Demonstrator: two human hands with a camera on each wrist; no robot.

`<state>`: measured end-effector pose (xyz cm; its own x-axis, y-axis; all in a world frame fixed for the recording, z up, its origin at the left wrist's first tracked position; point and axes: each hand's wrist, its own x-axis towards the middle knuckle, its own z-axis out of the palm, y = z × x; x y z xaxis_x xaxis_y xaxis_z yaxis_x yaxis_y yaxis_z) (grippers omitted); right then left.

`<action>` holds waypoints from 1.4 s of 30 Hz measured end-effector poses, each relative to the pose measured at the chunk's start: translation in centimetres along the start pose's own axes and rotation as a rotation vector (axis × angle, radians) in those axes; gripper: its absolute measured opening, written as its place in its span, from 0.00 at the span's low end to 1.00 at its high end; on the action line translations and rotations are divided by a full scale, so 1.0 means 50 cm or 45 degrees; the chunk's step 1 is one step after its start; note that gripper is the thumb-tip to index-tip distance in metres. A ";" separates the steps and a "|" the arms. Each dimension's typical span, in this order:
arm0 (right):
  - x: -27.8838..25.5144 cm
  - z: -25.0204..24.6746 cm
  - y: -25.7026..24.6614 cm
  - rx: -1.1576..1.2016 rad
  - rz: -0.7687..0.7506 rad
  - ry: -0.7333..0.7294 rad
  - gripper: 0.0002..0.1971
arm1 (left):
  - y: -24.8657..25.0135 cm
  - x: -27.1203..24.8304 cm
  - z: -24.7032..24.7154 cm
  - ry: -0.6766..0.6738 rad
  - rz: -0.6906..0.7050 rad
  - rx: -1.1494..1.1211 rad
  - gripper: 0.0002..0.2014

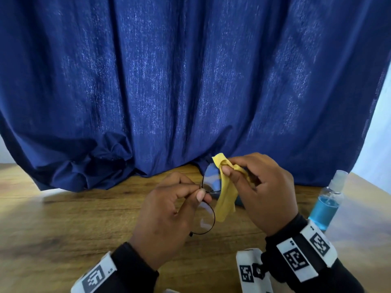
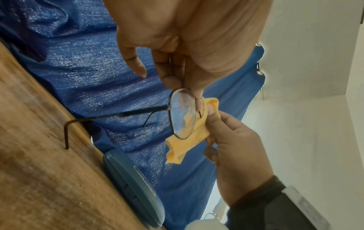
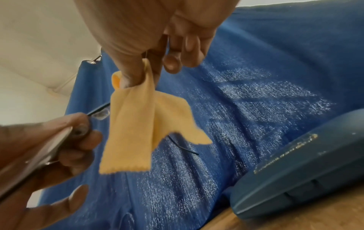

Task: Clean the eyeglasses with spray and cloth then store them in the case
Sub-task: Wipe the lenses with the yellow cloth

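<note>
Two hands, eyeglasses above table edge

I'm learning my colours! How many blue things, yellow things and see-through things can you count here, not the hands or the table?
Blue: 3, the curtain, the glasses case and the liquid in the spray bottle.
Yellow: 1, the cloth.
See-through: 1, the eyeglasses.
Total: 5 counted by colour, 4 separate things plus the liquid.

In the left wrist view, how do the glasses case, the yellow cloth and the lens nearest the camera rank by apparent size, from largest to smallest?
1. Glasses case, largest, though it lies nearer the camera.
2. Yellow cloth.
3. Lens, slightly smaller than the cloth; they are close.
</note>
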<state>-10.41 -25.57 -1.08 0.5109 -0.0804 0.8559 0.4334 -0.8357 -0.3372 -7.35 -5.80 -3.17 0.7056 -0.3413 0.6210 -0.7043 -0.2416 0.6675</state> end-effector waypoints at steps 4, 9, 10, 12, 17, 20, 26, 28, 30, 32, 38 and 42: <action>0.002 -0.002 0.001 0.054 -0.041 -0.055 0.08 | 0.004 0.000 0.000 0.015 -0.002 -0.026 0.09; 0.006 -0.007 0.002 0.361 0.274 -0.222 0.09 | 0.004 -0.001 0.002 0.025 -0.013 -0.028 0.09; 0.006 -0.007 -0.002 0.432 0.313 -0.248 0.09 | 0.005 -0.001 0.002 0.027 -0.021 -0.041 0.09; 0.005 -0.008 -0.008 0.542 0.369 -0.270 0.10 | 0.005 -0.001 0.001 0.036 -0.027 -0.063 0.09; 0.007 -0.008 -0.010 0.847 0.541 -0.329 0.14 | 0.008 -0.002 0.003 0.079 -0.024 -0.101 0.08; 0.006 -0.005 -0.018 0.969 0.584 -0.381 0.15 | 0.009 -0.001 0.002 0.109 -0.052 -0.137 0.08; -0.003 0.006 -0.032 0.958 0.543 -0.385 0.19 | 0.011 0.000 0.000 0.100 -0.073 -0.194 0.07; -0.004 0.008 -0.033 0.964 0.555 -0.333 0.19 | 0.013 -0.001 0.000 0.093 -0.063 -0.203 0.08; -0.004 0.008 -0.035 0.984 0.572 -0.306 0.20 | 0.014 -0.001 0.000 0.084 -0.057 -0.200 0.09; -0.004 0.007 -0.038 1.018 0.584 -0.290 0.20 | 0.012 -0.001 -0.001 0.076 -0.049 -0.194 0.10; -0.007 0.009 -0.060 1.005 0.532 -0.133 0.16 | 0.005 -0.003 0.004 0.039 -0.019 -0.193 0.07; -0.002 0.003 -0.068 0.928 0.508 -0.071 0.11 | 0.011 -0.003 0.003 0.031 -0.015 -0.236 0.08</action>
<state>-11.84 -22.64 -0.07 0.7561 -0.2529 0.6037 0.5739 -0.1873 -0.7972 -7.87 -5.99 -2.96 0.7169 -0.3170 0.6210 -0.6712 -0.0728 0.7377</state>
